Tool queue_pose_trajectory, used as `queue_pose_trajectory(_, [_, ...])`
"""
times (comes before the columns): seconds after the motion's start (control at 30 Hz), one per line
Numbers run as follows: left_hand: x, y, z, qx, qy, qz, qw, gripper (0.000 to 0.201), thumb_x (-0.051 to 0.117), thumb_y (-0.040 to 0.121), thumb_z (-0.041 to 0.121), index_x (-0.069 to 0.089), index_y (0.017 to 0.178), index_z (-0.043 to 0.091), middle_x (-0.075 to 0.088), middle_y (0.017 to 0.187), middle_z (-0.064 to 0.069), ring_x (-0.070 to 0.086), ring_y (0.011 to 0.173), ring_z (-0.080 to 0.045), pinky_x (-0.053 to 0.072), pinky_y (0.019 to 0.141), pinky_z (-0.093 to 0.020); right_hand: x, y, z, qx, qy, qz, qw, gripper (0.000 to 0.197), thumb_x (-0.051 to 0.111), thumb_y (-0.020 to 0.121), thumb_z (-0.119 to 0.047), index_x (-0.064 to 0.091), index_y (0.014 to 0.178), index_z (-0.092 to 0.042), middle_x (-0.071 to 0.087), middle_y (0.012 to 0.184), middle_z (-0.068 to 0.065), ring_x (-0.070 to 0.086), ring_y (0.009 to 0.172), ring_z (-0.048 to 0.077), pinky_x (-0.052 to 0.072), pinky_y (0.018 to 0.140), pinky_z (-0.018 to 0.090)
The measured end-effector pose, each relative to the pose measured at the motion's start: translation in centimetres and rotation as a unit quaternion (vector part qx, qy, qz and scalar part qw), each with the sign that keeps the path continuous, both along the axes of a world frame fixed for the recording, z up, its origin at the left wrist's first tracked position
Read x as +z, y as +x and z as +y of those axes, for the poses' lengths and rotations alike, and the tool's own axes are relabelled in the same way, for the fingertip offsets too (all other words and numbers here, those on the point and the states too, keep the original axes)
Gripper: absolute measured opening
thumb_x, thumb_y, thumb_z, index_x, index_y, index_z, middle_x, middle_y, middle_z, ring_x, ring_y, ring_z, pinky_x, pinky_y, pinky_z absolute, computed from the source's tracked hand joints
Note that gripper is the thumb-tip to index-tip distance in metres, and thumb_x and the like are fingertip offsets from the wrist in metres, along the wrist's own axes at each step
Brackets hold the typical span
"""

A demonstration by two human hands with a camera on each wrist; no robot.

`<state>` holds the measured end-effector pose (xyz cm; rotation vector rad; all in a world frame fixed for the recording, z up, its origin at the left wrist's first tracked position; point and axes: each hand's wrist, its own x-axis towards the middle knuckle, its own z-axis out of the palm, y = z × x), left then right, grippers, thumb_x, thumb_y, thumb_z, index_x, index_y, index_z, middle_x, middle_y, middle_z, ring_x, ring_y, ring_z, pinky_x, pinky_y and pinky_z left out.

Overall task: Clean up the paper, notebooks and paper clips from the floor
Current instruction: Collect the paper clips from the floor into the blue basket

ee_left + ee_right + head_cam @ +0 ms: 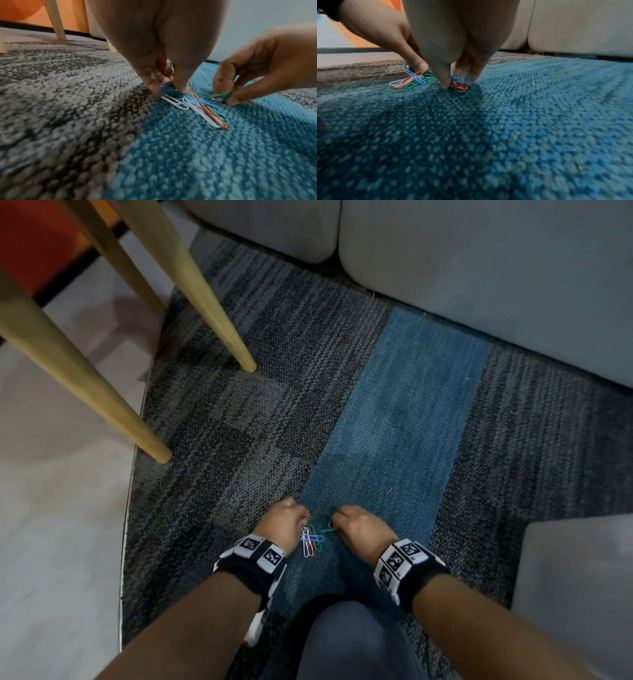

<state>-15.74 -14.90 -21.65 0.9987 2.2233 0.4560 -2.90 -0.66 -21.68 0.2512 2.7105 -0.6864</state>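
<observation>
Head view has both your hands low at about 6 o'clock, down on the blue strip of the carpet, close together but not touching. Your left hand is pinching the top of a bunch of paper clips: plastic-coated wire ones in white, blue, green and orange-red, all tangled and overlapping. In the left wrist view the thumb and fingers are curled onto a blue and a green clip, while the long white and orange ones trail flat on the carpet toward 5 o'clock. They sit right where the grey pile meets the blue.

Your right hand is pinching a second little clump, orange at the bottom with a blue one on top, thumb tip pressed down into the carpet. A green clip pokes out just beside that hand, between the two.

Wooden chair legs stand up at 11 o'clock, grey sofa cushions at 1 o'clock.
</observation>
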Motion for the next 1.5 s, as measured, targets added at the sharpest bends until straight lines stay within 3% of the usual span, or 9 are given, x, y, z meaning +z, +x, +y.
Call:
queue_pose_trajectory(0.1, [0.1,0.1,-0.2,0.0,0.002,-0.005,1.0,0.021,0.055,0.091,0.012,0.067,0.108,0.009,0.057,0.108,-0.012,0.057,0.101,-0.026,0.044,0.09,-0.032,0.7,-0.6,0.2,0.017,0.01,-0.039,0.999,0.022,0.043,0.096,-0.009,0.057,0.111,0.0,0.057,0.112,0.02,0.054,0.106,0.033,0.047,0.089,0.042])
queue_pose_trajectory(0.37, [2.2,-0.9,0.5,0.051,0.036,-0.018,0.998,0.019,0.056,0.091,0.011,0.069,0.105,0.008,0.053,0.1,-0.006,0.057,0.097,-0.022,0.037,0.082,-0.018,1.8,-2.4,0.9,-0.05,-0.004,-0.12,0.992,0.023,0.047,0.091,-0.012,0.051,0.113,-0.007,0.064,0.105,0.019,0.062,0.097,0.034,0.048,0.08,0.038])
queue_pose_trajectory(0.57, [5.1,-2.2,1.2,0.079,0.056,-0.023,0.995,0.019,0.056,0.092,0.012,0.069,0.106,0.007,0.056,0.106,-0.01,0.057,0.098,-0.022,0.038,0.088,-0.019,3.7,-3.5,2.0,-0.148,-0.066,-0.058,0.985,0.01,0.053,0.086,-0.011,0.057,0.095,-0.009,0.067,0.088,0.016,0.063,0.082,0.031,0.047,0.071,0.033])
queue_pose_trajectory(0.67, [7.5,-2.9,2.0,0.105,0.09,-0.022,0.99,0.018,0.058,0.09,0.011,0.071,0.103,0.009,0.061,0.105,-0.009,0.059,0.099,-0.022,0.042,0.092,-0.025,6.3,-4.5,2.6,-0.212,-0.104,0.028,0.971,0.006,0.063,0.082,-0.011,0.06,0.087,-0.008,0.06,0.071,0.006,0.057,0.068,0.021,0.042,0.065,0.025])
queue_pose_trajectory(0.8, [12.4,-4.4,3.2,0.166,0.174,-0.005,0.971,0.016,0.063,0.087,0.011,0.074,0.099,0.013,0.07,0.099,-0.006,0.064,0.094,-0.021,0.045,0.086,-0.025,12.1,-6.9,3.2,-0.256,-0.158,0.125,0.945,0.017,0.067,0.08,-0.008,0.056,0.075,-0.02,0.068,0.072,0.005,0.065,0.069,0.02,0.049,0.069,0.029])
queue_pose_trajectory(0.9, [17.2,-6.0,3.8,0.205,0.224,0.006,0.953,0.015,0.065,0.086,0.011,0.074,0.098,0.014,0.069,0.096,-0.004,0.064,0.091,-0.018,0.047,0.087,-0.024,17.3,-9.1,3.3,-0.26,-0.176,0.188,0.931,0.012,0.068,0.08,-0.008,0.06,0.077,-0.016,0.07,0.076,0.001,0.067,0.074,0.015,0.052,0.071,0.027])
queue_pose_trajectory(1.2, [31.7,-10.6,2.8,0.219,0.338,0.1,0.91,0.015,0.068,0.084,0.013,0.076,0.095,0.02,0.067,0.085,0.009,0.057,0.078,0.007,0.04,0.077,0.0,32.4,-15.5,2.2,-0.215,-0.218,0.295,0.905,0.016,0.069,0.081,-0.011,0.058,0.074,-0.02,0.067,0.069,-0.006,0.057,0.06,-0.003,0.043,0.06,0.011])
queue_pose_trajectory(1.37, [39.2,-12.1,0.9,0.226,0.366,0.125,0.894,0.015,0.067,0.086,0.018,0.075,0.097,0.023,0.069,0.09,0.012,0.062,0.086,-0.002,0.042,0.077,-0.004,39.9,-17.7,1.0,-0.169,-0.242,0.336,0.894,0.009,0.069,0.081,-0.006,0.061,0.077,-0.008,0.072,0.077,0.003,0.061,0.065,0.002,0.048,0.062,0.014])
queue_pose_trajectory(1.5, [44.2,-13.5,-1.2,0.227,0.391,0.165,0.876,0.014,0.068,0.084,0.015,0.076,0.095,0.019,0.071,0.087,0.005,0.064,0.084,-0.008,0.048,0.08,-0.022,44.4,-20.1,-0.4,-0.134,-0.229,0.375,0.888,0.022,0.07,0.078,-0.004,0.056,0.067,-0.017,0.071,0.074,0.0,0.063,0.067,0.007,0.051,0.066,0.02])
